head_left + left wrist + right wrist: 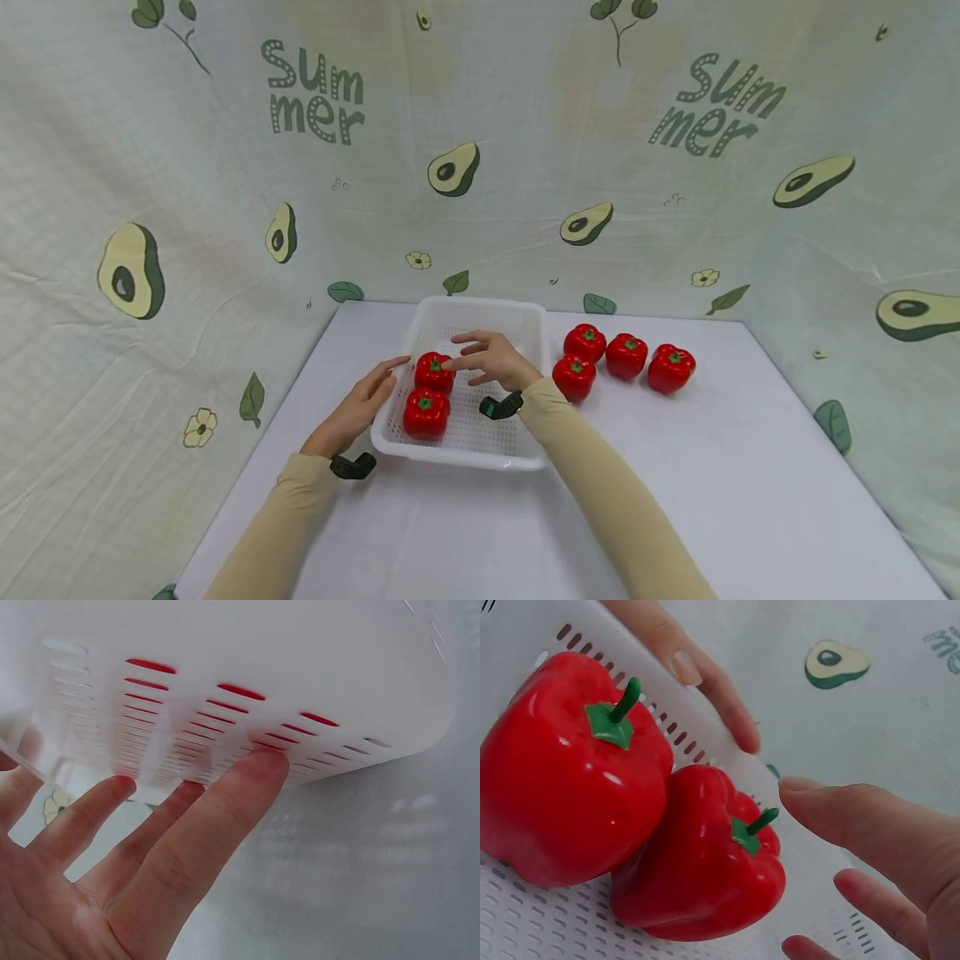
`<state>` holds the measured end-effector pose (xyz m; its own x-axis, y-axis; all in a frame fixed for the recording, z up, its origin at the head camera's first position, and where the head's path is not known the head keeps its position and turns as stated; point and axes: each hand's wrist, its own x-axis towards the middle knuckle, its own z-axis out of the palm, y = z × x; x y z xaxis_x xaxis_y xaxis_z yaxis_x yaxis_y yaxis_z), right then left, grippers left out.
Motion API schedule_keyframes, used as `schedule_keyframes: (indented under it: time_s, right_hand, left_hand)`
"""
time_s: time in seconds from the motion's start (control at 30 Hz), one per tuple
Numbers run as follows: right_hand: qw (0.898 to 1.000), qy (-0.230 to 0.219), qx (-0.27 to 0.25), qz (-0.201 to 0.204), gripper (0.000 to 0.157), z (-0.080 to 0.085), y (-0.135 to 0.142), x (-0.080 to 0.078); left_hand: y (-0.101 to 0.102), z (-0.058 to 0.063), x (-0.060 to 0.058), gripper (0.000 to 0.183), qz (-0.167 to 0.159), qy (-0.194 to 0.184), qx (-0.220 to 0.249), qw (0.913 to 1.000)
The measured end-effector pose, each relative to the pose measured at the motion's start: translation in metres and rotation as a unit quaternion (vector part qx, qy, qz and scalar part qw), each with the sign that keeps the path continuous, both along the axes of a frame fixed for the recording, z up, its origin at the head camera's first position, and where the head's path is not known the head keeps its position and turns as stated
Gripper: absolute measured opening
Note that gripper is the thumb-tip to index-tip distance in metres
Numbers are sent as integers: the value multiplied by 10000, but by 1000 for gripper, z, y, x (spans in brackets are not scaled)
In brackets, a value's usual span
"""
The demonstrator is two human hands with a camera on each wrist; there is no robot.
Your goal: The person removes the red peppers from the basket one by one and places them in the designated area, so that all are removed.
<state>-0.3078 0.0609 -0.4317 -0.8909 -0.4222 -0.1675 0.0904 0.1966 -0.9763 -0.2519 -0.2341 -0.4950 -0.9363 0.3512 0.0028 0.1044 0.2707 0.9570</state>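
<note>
A white slotted plastic basket [471, 457] holds two red bell peppers with green stems, one nearer pepper [426, 414] and one farther pepper [433, 373], side by side along its left wall. My left hand [360, 406] rests its extended fingers against the outside of that wall; the left wrist view shows the thumb [225, 802] touching the slots. Over the basket, my right hand [498, 360] has its fingers spread and holds nothing. In the right wrist view its fingertips are close to the farther pepper [705, 862], apart from it.
Right of the basket, several more red bell peppers stand on the white table [720, 467], the closest pepper [574, 378] beside the basket's right wall. A printed cloth [510, 100] hangs behind and at both sides.
</note>
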Motion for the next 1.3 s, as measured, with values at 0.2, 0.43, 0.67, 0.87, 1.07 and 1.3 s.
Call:
schedule_keyframes:
  time_s: [0.2,0.43,0.67,0.87,1.07,1.3]
  right_hand:
    - [9996,-18,281,30,64,-2,-7,-1]
    - [9980,76,625,104,67,-6,-15,-4]
    - [9970,82,747,180,64,-6,-23,-5]
    - [9970,69,725,254,60,-7,-27,-7]
    - [9963,102,786,320,59,-11,-30,-9]
    - [9958,202,802,388,59,-12,-32,-11]
  left_hand:
    - [0,-1,0,54,36,18,-50,10000]
    - [-2,-3,0,54,48,14,-64,10000]
    - [-2,-2,1,55,-18,11,-59,10000]
    - [-1,-1,0,54,-42,45,-21,10000]
    - [-1,-2,0,55,1,48,-55,10000]
    - [-1,-2,-1,54,-54,63,14,10000]
